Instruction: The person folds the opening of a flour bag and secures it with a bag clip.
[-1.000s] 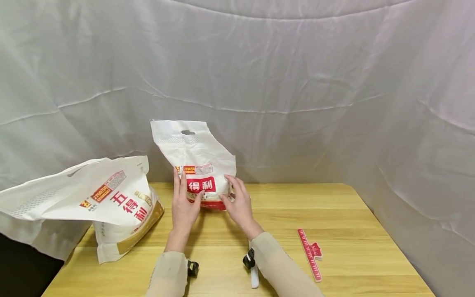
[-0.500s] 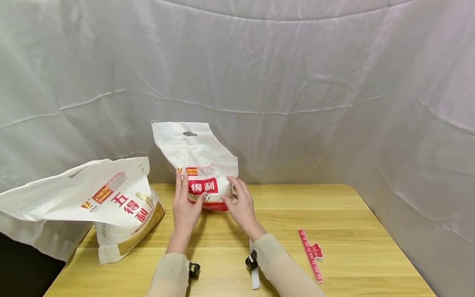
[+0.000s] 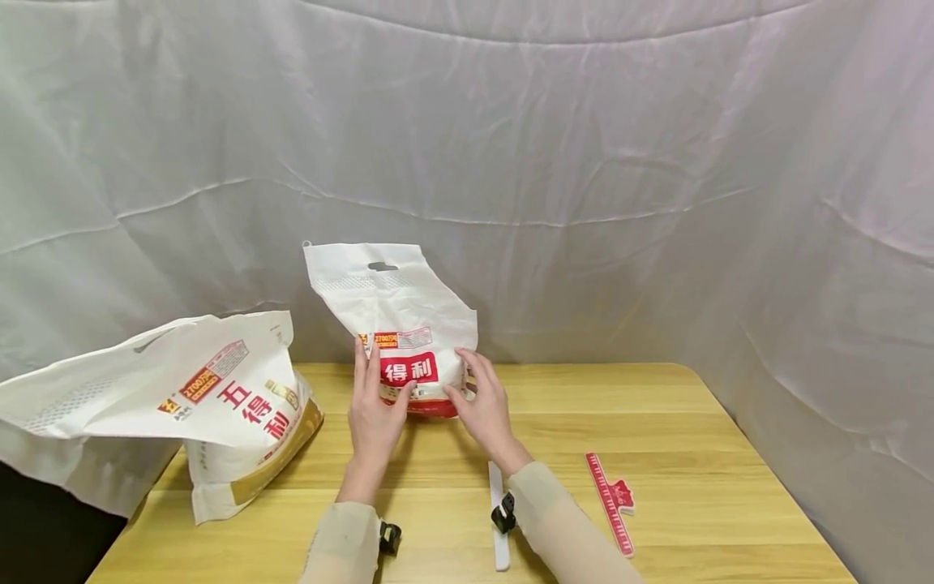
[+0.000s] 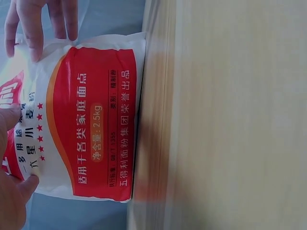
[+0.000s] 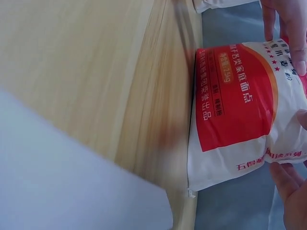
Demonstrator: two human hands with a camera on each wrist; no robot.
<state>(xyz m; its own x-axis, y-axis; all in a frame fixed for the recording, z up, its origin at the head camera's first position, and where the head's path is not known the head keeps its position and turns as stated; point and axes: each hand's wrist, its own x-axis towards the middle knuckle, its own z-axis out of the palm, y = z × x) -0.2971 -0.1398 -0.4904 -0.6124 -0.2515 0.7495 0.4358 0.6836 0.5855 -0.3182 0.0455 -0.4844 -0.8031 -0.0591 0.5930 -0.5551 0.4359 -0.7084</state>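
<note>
A white flour bag (image 3: 426, 312) with a red label and a red base stands upright near the table's far edge. Its slack top, with a handle slot, leans to the left. My left hand (image 3: 377, 418) holds its left side, thumb on the front. On the opposite side my right hand (image 3: 485, 405) grips the bag, its fingers bent round the side and its thumb in front. From the left wrist, the red lower panel (image 4: 103, 124) shows a 2.5kg mark. In the right wrist view the bag (image 5: 230, 100) rests at the wood's edge.
Another flour bag (image 3: 241, 405), gold at its base, leans at the left with its top flopped leftward. A red and white clip (image 3: 611, 503) lies on the table (image 3: 700, 454) at right. Beneath my right wrist lies a white strip (image 3: 499, 547). Grey cloth (image 3: 554, 162) hangs behind.
Both hands and the bag between them have shifted slightly to the right, baring more of the white strip. The other bag and the clip keep their places.
</note>
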